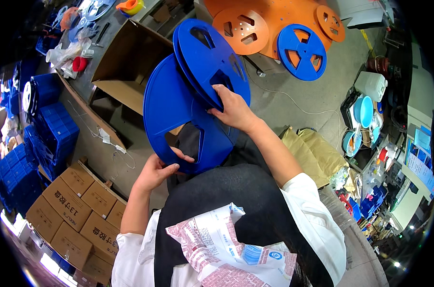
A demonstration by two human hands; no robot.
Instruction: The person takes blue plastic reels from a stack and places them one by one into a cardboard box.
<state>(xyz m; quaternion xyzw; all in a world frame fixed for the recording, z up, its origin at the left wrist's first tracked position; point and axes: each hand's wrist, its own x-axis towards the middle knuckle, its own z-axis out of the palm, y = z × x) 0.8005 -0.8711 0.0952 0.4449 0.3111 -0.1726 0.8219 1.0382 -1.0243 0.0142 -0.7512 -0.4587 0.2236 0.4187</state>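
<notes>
Several large blue plastic reel discs lie before me, overlapping. My left hand (160, 168) pinches the near rim of the lower blue reel disc (160, 107), with fingers at its cutout. Above it, my right hand (232, 109) grips the tilted upper blue reel discs (214, 57) by the edge near a cutout. Both hands are closed on the plastic. The lower disc sits over my dark apron (217, 191) and lap. A printed pink and white plastic packet (231, 246) rests on my front.
An open cardboard box (130, 62) stands beyond the discs. At the far right, an orange table (279, 14) bears orange discs (241, 31) and a blue reel disc (301, 51). Stacked cartons (78, 215) and blue crates (56, 129) stand left. A white cable (293, 98) crosses the floor.
</notes>
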